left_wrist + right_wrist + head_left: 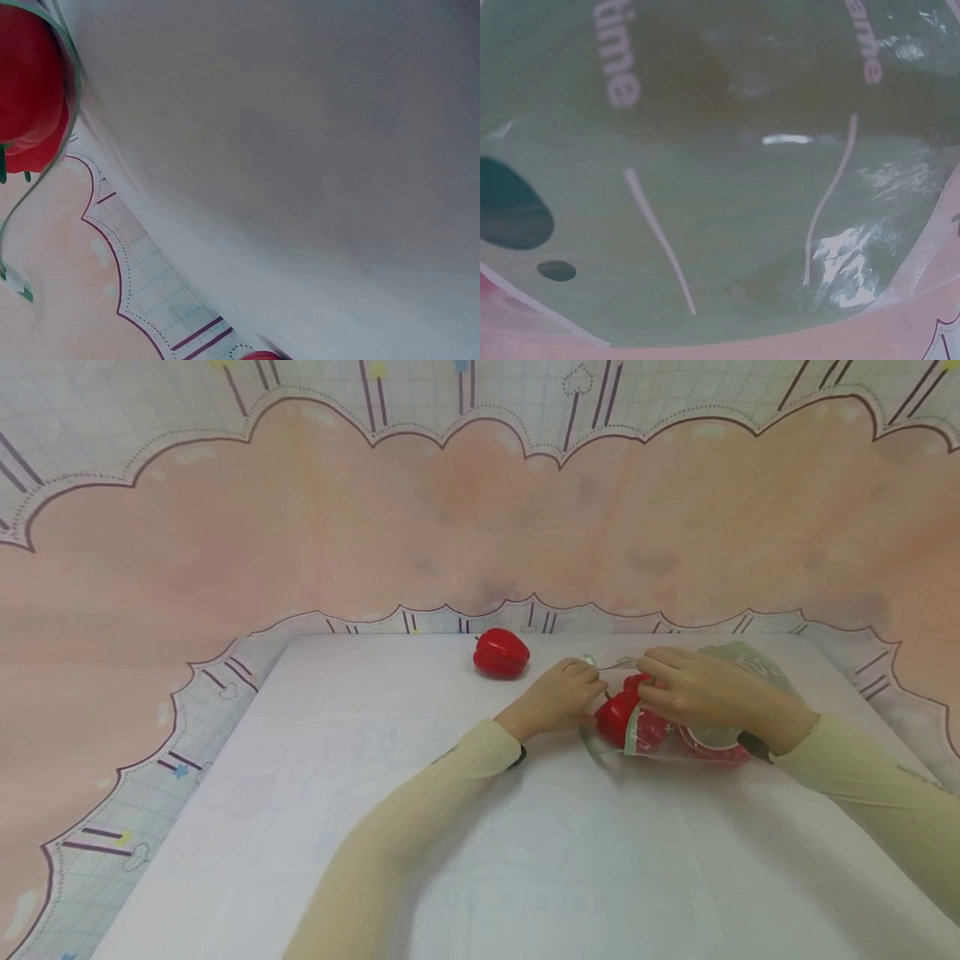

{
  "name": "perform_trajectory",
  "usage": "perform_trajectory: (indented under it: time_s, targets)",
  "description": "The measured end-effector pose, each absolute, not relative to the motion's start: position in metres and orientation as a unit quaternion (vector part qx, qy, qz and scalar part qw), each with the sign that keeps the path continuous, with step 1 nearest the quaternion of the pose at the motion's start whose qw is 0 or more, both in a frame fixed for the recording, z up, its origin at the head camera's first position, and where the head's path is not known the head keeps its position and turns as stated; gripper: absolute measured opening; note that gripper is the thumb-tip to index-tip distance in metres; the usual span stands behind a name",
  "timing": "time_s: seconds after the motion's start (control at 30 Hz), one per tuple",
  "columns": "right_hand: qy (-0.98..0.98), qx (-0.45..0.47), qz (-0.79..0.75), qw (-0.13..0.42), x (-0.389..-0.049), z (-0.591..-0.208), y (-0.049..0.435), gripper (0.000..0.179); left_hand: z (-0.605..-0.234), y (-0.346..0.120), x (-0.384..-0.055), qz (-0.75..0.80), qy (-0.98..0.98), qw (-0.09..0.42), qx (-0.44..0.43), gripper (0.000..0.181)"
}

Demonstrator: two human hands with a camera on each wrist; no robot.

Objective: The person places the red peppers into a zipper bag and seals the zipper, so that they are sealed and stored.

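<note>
A clear plastic bag (705, 760) with green print lies on its side at the right of the table, red bell peppers (617, 718) at its mouth. My left hand (558, 697) grips the mouth's left edge, fingers curled. On the other side, my right hand (693, 689) pinches the bag's upper edge. In the left wrist view the green-edged rim curves past the peppers (30, 82), and no fingers show. The bag's green printed face (727, 202) fills most of the right wrist view, where the hand is out of sight.
Another red bell pepper (501, 653) lies by the table's back edge, left of my left hand. The white table (315, 827) meets a patterned pink cloth (420, 527) behind it and at the sides.
</note>
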State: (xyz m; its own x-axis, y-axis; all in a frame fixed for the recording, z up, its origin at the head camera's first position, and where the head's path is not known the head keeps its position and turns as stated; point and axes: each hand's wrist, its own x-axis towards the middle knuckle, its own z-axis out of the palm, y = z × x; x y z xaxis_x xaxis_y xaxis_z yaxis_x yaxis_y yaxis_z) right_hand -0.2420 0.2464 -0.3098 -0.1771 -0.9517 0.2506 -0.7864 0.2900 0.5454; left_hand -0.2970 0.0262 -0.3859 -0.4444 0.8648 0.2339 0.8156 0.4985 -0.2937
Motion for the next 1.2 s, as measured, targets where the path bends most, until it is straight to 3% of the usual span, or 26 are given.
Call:
perform_trajectory:
  time_s: [0.5,0.9,1.2]
  targets:
    - [-0.751,0.582,-0.135,0.283,-0.243,-0.311,0.247,0.048,-0.379,-0.005,-0.3,0.029,-0.859,0.143,-0.49,0.066]
    - [-0.749,0.584,-0.113,0.292,-0.243,-0.311,0.247,0.046,-0.376,-0.045,-0.32,0.024,-0.872,0.193,-0.449,0.062]
    - [-0.749,0.584,-0.114,0.29,-0.243,-0.312,0.247,0.047,-0.382,-0.059,-0.336,0.037,-0.892,0.202,-0.402,0.048]
